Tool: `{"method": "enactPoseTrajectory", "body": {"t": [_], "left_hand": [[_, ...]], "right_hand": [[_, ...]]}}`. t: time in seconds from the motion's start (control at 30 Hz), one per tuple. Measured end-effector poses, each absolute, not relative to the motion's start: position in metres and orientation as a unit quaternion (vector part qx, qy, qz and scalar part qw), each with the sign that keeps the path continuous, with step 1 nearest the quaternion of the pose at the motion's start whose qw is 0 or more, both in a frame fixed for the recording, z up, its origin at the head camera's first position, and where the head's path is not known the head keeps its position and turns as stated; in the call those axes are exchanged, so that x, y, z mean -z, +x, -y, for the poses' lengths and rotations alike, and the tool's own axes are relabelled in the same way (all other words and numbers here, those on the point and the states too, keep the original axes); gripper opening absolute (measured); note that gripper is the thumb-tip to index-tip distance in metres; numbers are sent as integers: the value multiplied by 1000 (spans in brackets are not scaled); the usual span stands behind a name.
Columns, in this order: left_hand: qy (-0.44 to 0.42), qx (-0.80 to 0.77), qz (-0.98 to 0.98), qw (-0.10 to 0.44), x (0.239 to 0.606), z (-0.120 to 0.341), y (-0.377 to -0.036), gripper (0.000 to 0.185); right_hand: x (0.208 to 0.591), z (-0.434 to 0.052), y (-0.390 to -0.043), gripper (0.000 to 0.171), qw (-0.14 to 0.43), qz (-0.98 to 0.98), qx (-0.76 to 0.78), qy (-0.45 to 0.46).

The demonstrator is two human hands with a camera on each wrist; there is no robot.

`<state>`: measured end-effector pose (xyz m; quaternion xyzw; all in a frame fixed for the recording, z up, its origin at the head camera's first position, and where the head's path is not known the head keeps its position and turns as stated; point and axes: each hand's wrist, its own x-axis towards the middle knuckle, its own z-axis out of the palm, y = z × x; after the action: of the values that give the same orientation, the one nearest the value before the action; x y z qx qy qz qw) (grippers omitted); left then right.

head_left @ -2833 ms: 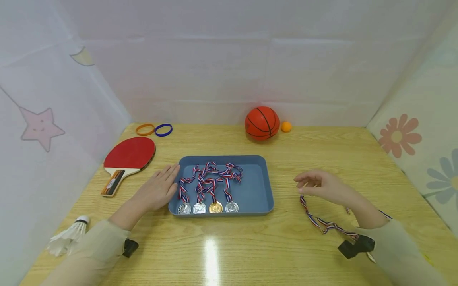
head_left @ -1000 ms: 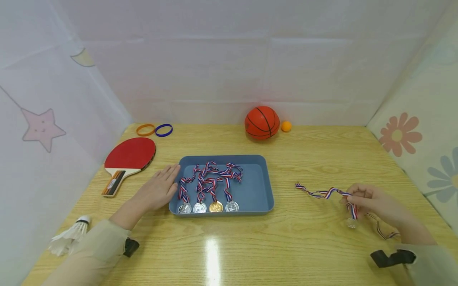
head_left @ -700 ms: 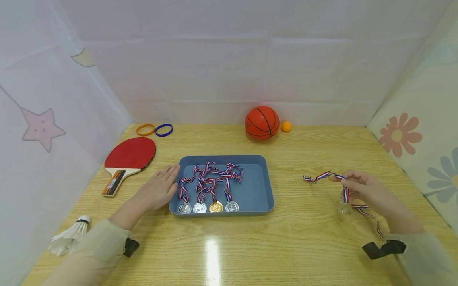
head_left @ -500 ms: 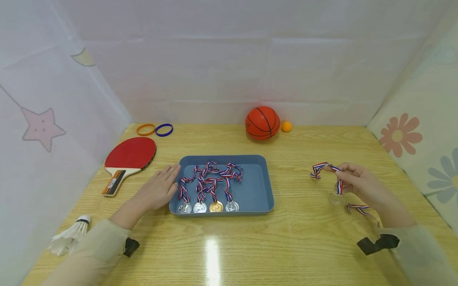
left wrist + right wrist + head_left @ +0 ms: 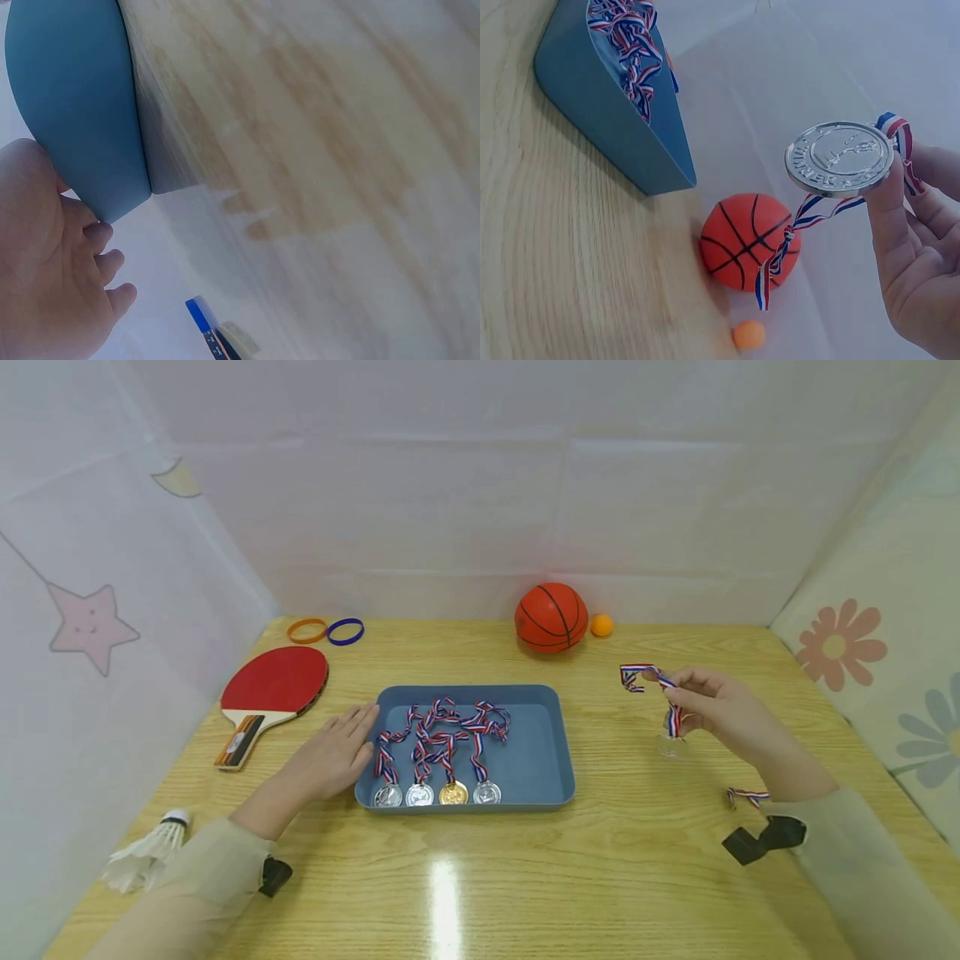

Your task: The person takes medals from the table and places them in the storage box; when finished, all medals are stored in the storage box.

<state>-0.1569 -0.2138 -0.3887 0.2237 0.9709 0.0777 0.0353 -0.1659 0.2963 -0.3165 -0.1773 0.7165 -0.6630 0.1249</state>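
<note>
From the head cam, the left hand (image 5: 330, 760) lies flat with fingers straight against the left wall of the blue plastic tray (image 5: 543, 752), while the right hand (image 5: 712, 706) is up above the wooden table (image 5: 600, 860), right of the tray, pinching the red-white-blue ribbon (image 5: 637, 675) of a round silver medal (image 5: 670, 745). Left wrist cam just shows relaxed fingers (image 5: 105, 262) beside the tray's corner (image 5: 82, 112). On the right wrist cam the fingers (image 5: 885, 202) grip the medal (image 5: 838, 159) by its ribbon (image 5: 810, 214), with the small orange basketball (image 5: 750, 241) behind.

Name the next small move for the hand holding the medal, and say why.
Probably carry the medal leftward over the tray. The right hand pinches it by the ribbon in the air, right of the tray, where four medals already lie in a row with room at the right end. The left hand rests against the tray's left edge.
</note>
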Motion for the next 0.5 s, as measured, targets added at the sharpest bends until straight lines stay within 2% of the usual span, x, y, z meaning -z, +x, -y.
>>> {"method": "enactPoseTrajectory", "body": {"t": [0.23,0.5], "left_hand": [[223,-78,-971,39,388,214,-157,56],[221,-76,-972,37,388,214,-157,56]], "right_hand": [[301,-262,-168,7,135,-736,636,-189],[305,-222,-177,5,171,-744,610,-212]]}}
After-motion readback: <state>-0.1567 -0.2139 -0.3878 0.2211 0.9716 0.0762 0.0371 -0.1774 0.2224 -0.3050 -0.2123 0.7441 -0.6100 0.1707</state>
